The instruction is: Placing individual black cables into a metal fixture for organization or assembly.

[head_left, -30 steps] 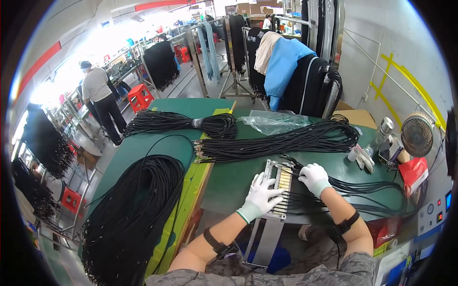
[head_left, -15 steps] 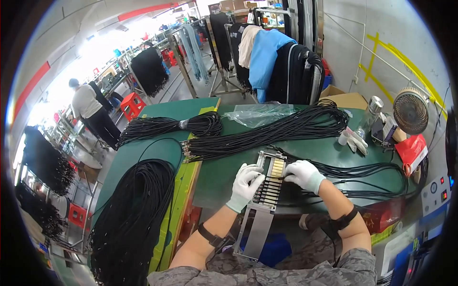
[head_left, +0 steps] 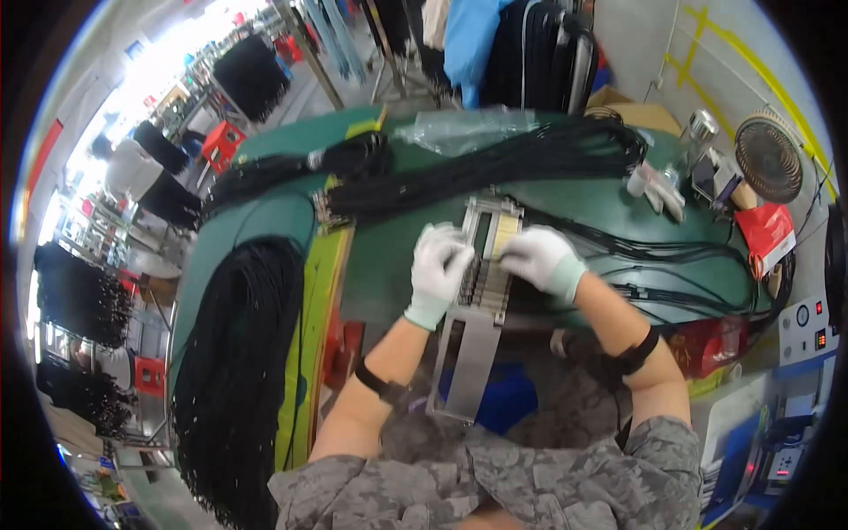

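A metal fixture runs lengthwise in front of me, its far part on the green table and its near part past the table edge. Several black cable ends lie side by side across its slots, next to a pale yellowish block. My left hand, in a white glove, is closed at the fixture's left side, fingertips pinched; anything in them is hidden. On the other side my gloved right hand pinches a dark piece that looks like a black cable's end. Motion blurs both hands slightly.
Bundles of black cable stretch across the table's back, and a large one hangs over the left side. Looser cables curve at right. A fan, a red bag and a spare glove lie at far right.
The view has tilted down, so table and fixture appear higher. My left hand has shifted slightly off the slots to the left; my right hand has come in closer over the fixture's right side.
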`<action>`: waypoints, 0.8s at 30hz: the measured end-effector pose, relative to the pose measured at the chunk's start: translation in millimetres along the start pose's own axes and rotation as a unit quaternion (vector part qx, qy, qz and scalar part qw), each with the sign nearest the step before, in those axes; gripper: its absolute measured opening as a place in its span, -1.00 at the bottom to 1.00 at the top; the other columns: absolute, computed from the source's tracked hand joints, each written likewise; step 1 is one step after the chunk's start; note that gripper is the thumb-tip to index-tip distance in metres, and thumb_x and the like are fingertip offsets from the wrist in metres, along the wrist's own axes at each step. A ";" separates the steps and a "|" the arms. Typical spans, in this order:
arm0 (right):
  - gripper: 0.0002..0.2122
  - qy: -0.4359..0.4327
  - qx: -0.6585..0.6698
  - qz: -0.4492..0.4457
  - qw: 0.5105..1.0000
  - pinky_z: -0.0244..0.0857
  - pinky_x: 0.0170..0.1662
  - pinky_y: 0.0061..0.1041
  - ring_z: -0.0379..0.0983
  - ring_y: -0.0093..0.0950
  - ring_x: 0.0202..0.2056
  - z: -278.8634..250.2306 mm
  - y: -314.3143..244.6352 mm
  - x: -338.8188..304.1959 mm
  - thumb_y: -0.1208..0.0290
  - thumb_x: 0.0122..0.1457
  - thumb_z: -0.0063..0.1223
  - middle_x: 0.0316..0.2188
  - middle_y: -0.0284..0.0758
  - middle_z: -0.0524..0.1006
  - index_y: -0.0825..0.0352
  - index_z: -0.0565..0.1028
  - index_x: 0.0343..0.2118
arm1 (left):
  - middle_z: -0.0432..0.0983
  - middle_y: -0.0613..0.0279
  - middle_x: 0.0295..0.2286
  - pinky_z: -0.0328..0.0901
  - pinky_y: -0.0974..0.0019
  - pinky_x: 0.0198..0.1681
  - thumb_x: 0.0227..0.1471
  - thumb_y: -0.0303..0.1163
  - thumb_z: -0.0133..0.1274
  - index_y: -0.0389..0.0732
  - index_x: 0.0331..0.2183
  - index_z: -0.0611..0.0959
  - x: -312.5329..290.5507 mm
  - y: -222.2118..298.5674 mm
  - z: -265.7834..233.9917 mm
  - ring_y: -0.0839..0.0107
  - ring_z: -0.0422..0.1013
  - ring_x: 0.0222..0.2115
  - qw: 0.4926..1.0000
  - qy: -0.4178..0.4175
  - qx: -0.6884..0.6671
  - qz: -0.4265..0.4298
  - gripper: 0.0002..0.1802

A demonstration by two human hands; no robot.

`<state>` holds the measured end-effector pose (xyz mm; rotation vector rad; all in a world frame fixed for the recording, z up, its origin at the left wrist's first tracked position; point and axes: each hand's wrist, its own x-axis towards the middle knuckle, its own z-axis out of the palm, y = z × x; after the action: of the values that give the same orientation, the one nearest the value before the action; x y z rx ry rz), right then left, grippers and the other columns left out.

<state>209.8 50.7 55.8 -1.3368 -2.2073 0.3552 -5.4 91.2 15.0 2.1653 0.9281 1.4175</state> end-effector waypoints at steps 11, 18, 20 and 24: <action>-0.87 -0.009 -0.053 0.045 0.998 0.32 -0.26 -0.27 0.46 -0.25 -0.36 -3.3 17.3 -2.5 0.27 0.03 0.10 -0.49 -0.31 0.55 0.18 0.58 -0.42 | 0.56 0.07 -0.31 0.16 0.12 0.04 -0.01 -0.35 0.11 -0.24 -0.45 0.62 -5.4 -11.1 6.8 0.12 0.42 -0.21 0.988 0.011 0.128 -0.085 -0.85; -0.91 -0.005 -0.132 0.039 0.990 0.32 -0.28 -0.30 0.43 -0.26 -0.39 -0.5 27.2 -6.3 0.32 0.01 0.13 -0.52 -0.34 0.54 0.19 0.57 -0.45 | 0.57 0.13 -0.30 0.06 0.10 0.16 0.07 -0.29 0.02 -0.18 -0.37 0.65 -6.5 -9.0 8.6 0.20 0.44 -0.19 0.985 -0.011 0.120 -0.125 -0.80; -0.91 -0.011 -0.128 0.042 0.991 0.31 -0.27 -0.30 0.43 -0.27 -0.38 -1.1 26.4 -6.0 0.32 0.02 0.13 -0.52 -0.34 0.54 0.19 0.56 -0.45 | 0.58 0.16 -0.31 0.07 0.09 0.15 0.07 -0.30 0.01 -0.18 -0.36 0.64 -6.7 -9.0 8.8 0.24 0.44 -0.20 0.984 -0.013 0.127 -0.123 -0.81; -0.91 -0.022 -0.125 0.051 0.991 0.31 -0.24 -0.30 0.44 -0.27 -0.36 -1.1 22.6 -4.8 0.32 0.02 0.12 -0.52 -0.33 0.54 0.19 0.56 -0.45 | 0.55 0.11 -0.23 0.04 0.05 0.17 0.06 -0.25 0.03 -0.12 -0.29 0.66 -3.2 -12.6 5.0 0.19 0.40 -0.11 0.986 -0.050 0.100 -0.126 -0.78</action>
<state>228.8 57.3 44.5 -1.5922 -2.2832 0.1484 -5.6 97.9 2.9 2.1431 1.3016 1.1259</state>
